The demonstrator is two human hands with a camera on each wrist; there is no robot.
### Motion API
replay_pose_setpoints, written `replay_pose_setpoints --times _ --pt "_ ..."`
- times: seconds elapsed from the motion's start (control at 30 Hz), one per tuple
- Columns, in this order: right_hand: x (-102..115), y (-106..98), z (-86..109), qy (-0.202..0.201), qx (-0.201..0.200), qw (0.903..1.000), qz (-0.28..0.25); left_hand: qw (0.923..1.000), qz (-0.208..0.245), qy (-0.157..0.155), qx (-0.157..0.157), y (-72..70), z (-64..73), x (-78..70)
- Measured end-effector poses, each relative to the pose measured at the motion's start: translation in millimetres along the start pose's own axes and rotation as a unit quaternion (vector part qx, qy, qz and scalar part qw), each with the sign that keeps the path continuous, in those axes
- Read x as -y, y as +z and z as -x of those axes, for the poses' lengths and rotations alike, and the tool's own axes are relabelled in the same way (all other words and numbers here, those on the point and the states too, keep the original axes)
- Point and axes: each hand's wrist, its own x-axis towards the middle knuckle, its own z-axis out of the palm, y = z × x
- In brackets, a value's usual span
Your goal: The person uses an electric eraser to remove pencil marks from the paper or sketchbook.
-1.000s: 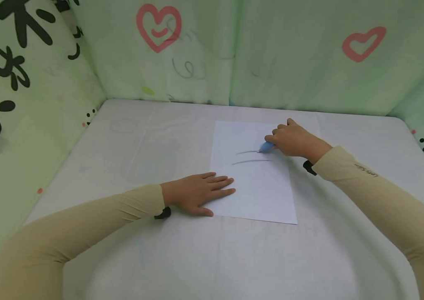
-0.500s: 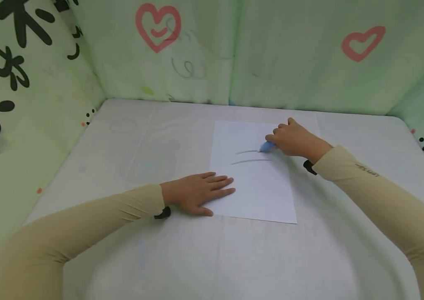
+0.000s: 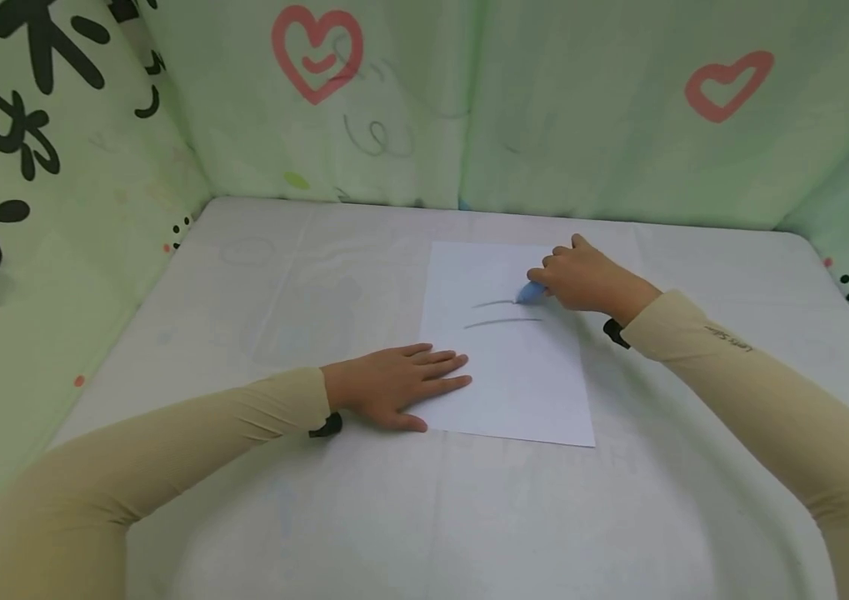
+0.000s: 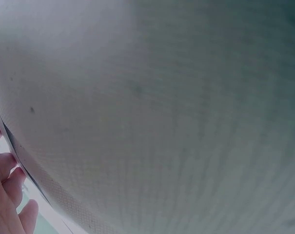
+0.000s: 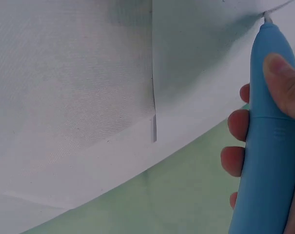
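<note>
A white sheet of paper (image 3: 514, 375) lies on the white table (image 3: 319, 517), with two short grey lines (image 3: 502, 312) drawn across its upper half. My right hand (image 3: 581, 279) grips a blue pen (image 3: 532, 292) (image 5: 264, 146), its tip on the paper at the right end of the upper line. My left hand (image 3: 402, 383) lies flat with straight fingers (image 4: 6, 195) on the paper's lower left edge.
Pale green fabric walls (image 3: 544, 108) printed with red hearts and black characters close in the table at the back and both sides. The table's white cloth (image 4: 162, 97) spreads around the sheet.
My right hand with the pen has shifted very slightly up and left at the end of the upper line. The left hand has not moved.
</note>
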Motion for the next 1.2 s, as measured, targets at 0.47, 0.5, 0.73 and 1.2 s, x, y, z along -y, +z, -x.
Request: replay_pose_setpoints --times 0.47,0.5,0.73,1.2 --pt "-0.9 -0.6 -2.0 0.012 0.016 0.9998 0.004 1.0000 -0.004 0.000 0.004 -2.4 1.4 -0.7" --pt "-0.5 -1.3 -1.9 0.012 0.015 0.9998 0.002 1.0000 -0.003 -0.001 0.005 -2.6 1.6 -0.9" --pt "2.5 -3.9 -0.8 0.011 0.004 0.9999 0.002 1.0000 -0.001 0.004 0.000 -2.5 2.9 -0.6" --pt "5.3 -3.9 -0.5 0.013 0.003 0.9999 -0.004 0.9999 0.008 0.011 -0.008 -2.1 5.1 -2.2"
